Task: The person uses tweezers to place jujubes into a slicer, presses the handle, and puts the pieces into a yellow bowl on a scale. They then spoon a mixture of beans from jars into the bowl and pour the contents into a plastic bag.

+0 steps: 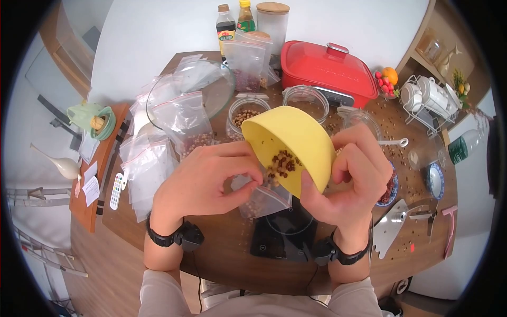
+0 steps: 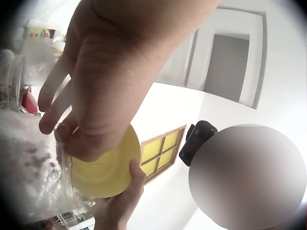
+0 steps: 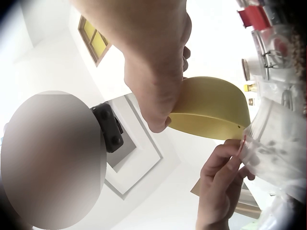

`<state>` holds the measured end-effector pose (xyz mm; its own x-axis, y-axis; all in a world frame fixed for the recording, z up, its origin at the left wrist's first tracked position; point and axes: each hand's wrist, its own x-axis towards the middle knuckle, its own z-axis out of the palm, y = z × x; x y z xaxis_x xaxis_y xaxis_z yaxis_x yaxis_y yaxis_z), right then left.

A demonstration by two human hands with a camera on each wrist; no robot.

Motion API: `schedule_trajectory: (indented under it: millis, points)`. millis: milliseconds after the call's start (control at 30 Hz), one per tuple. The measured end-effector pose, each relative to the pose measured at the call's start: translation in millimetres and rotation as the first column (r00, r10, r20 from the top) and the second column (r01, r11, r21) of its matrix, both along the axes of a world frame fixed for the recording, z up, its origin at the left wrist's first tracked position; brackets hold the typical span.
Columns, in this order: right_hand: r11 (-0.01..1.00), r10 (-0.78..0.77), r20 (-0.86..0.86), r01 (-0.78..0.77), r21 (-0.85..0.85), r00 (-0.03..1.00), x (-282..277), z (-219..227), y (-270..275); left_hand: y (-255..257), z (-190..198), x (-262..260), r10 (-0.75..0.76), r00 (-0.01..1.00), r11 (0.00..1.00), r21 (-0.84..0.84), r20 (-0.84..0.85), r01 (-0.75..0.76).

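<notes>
The right hand (image 1: 355, 182) grips a yellow bowl (image 1: 309, 140), which is tilted to the left with red and tan beans (image 1: 284, 162) inside. Below the bowl's lower lip, a clear zip bag (image 1: 257, 203) hangs with some beans in it. The left hand (image 1: 208, 177) pinches the bag's edge between thumb and finger. In the right wrist view, the left hand (image 3: 223, 182) holds the bag (image 3: 276, 158) by its red-lined mouth, against the rim of the bowl (image 3: 211, 108). In the left wrist view, the bag (image 2: 33, 167) hangs beside the bowl (image 2: 103, 172).
A black induction plate (image 1: 282, 243) lies under the hands. Behind stand glass jars (image 1: 245, 113), filled bags (image 1: 185, 119), a glass lid (image 1: 211, 95) and a red cooker (image 1: 327, 68). At right are a metal spatula (image 1: 390, 224), small bowls (image 1: 435, 180) and scattered beans.
</notes>
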<state>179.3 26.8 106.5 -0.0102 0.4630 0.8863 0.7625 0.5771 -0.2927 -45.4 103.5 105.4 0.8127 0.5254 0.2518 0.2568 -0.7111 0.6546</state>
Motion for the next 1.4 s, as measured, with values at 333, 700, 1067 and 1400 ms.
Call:
schedule_trajectory:
  millis: [333,700,1067,1400]
  points:
    - [0.997,0.007,0.024,-0.009,0.077,1.000,-0.6,-0.6,0.3,0.4,2.1,-4.1,-0.009,1.000,1.000,0.025,-0.015,0.009]
    - [0.990,-0.018,0.041,0.012,0.140,0.999,-4.6,-2.2,-2.4,0.6,1.9,-7.0,-0.007,1.000,0.998,0.063,-0.012,0.007]
    - [0.983,-0.044,0.069,0.031,0.183,0.997,-4.9,-1.7,-2.9,1.4,0.9,-7.0,-0.013,1.000,0.997,0.071,-0.010,0.014]
    - [0.985,-0.039,0.045,0.031,0.172,0.998,-1.2,-6.6,-6.9,0.2,-0.3,-5.4,-0.005,1.000,0.992,0.129,0.025,0.002]
